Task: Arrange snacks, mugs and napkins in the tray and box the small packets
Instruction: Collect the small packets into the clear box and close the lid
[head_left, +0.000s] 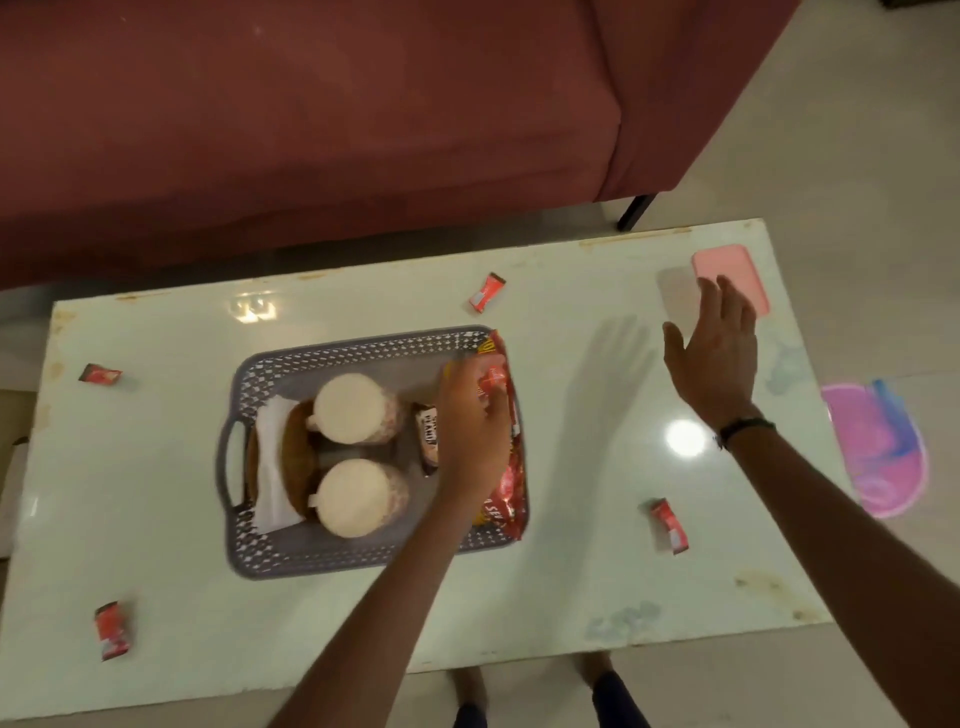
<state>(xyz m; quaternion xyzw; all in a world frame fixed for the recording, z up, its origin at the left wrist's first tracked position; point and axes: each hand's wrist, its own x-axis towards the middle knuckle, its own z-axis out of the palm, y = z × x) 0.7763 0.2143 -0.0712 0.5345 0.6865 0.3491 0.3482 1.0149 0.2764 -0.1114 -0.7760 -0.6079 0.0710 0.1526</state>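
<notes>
A grey perforated tray sits mid-table. It holds two white mugs, folded white napkins over brown coasters, a dark snack bar and a large red snack bag along its right side. My left hand hovers over the tray's right side, fingers curled on a small red packet. My right hand is spread open just in front of a pink box at the far right. Loose small red packets lie at the back, left, front left and right.
The white glossy table has worn edges. A maroon sofa stands right behind it, with a black leg near the back right corner. A pink and blue mat lies on the floor to the right. My feet show below the front edge.
</notes>
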